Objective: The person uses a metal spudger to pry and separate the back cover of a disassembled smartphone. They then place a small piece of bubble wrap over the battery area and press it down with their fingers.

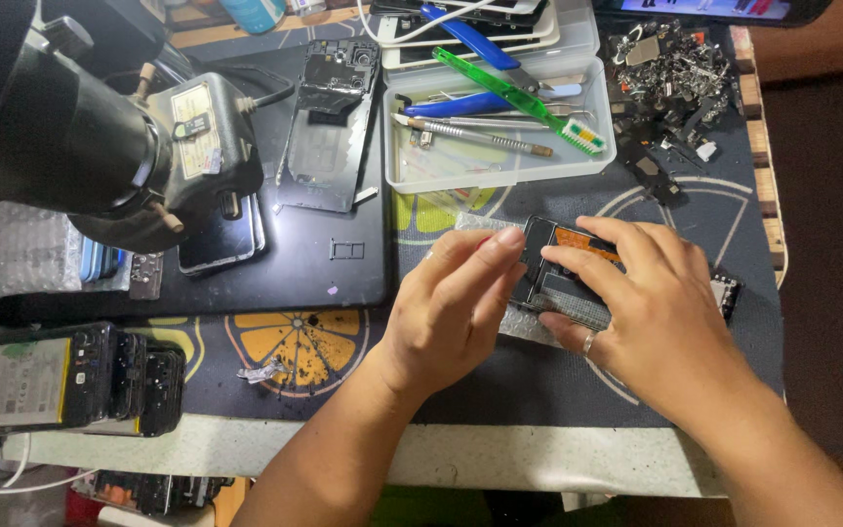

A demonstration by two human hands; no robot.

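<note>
Head view: left hand (451, 303) and right hand (651, 303) pinching opened phone (563, 268) over bench (539, 390); disassembly underway, apparently; next move needs steady prying.

The right hand (651, 303) covers most of the opened phone (563, 278), and the left hand (456, 303) hides its near edge. Far beyond the right hand, the heap of small parts (670, 73) is too small to sort. The picture's left edge cuts off the microscope (70, 137).
</note>
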